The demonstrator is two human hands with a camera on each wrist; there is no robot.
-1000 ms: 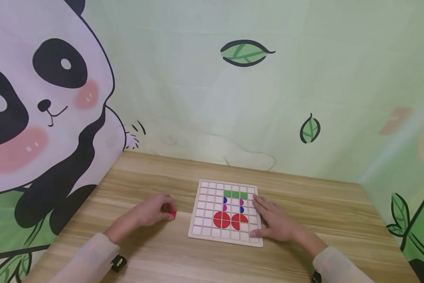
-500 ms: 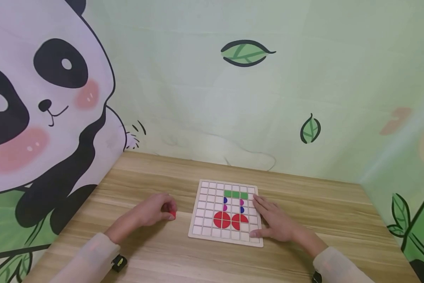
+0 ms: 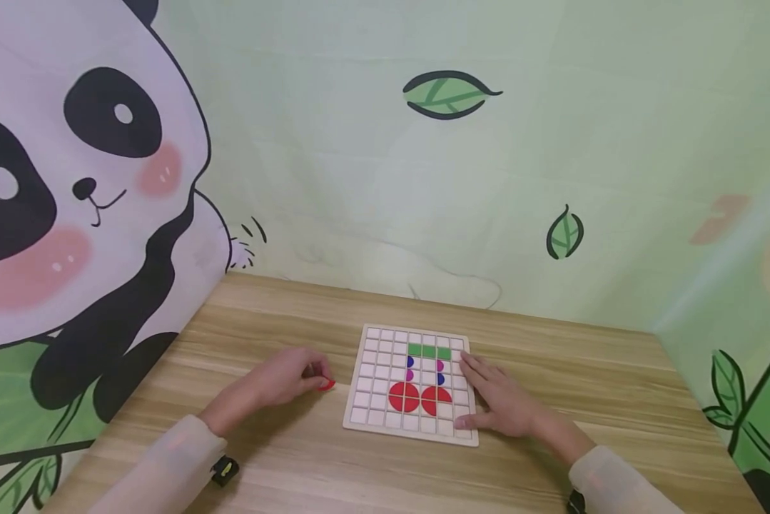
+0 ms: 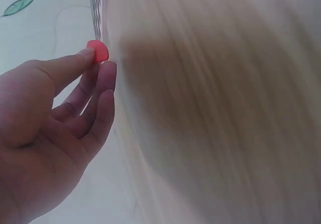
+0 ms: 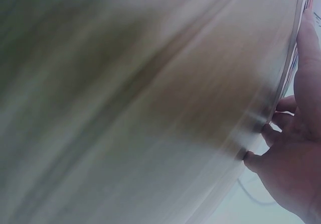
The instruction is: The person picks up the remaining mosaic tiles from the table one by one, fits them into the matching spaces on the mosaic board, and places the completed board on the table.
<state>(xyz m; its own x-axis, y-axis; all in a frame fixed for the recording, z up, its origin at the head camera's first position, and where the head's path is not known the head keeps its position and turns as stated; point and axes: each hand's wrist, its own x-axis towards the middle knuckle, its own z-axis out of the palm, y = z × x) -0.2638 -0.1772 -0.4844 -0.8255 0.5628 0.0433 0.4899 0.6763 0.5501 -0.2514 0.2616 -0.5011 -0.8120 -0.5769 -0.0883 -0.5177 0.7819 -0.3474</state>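
My left hand (image 3: 288, 377) pinches a small red tile (image 4: 98, 51) with a curved edge between thumb and fingertips, just left of the board. In the left wrist view the other fingers curl loosely below it. A square grid board (image 3: 379, 387) with a pale wooden rim lies on the table. It carries a green row (image 3: 428, 352), small blue and pink half-circles, a full red circle (image 3: 396, 391) and, beside that, a three-quarter red circle (image 3: 430, 395) whose lower right cell is white. My right hand (image 3: 503, 405) rests on the board's right edge, fingers extended and thumb spread.
The wood-grain table (image 3: 282, 457) runs back to a pale green cloth wall (image 3: 333, 143) printed with leaves. A panda print (image 3: 121, 214) covers the left side. Black wrist devices, one of them a box (image 3: 225, 471) at the left sleeve, sit at both wrists.
My left hand has moved a little to the right, closer to the board, and the red tile in it has changed its tilt. My right hand stays on the board's edge.
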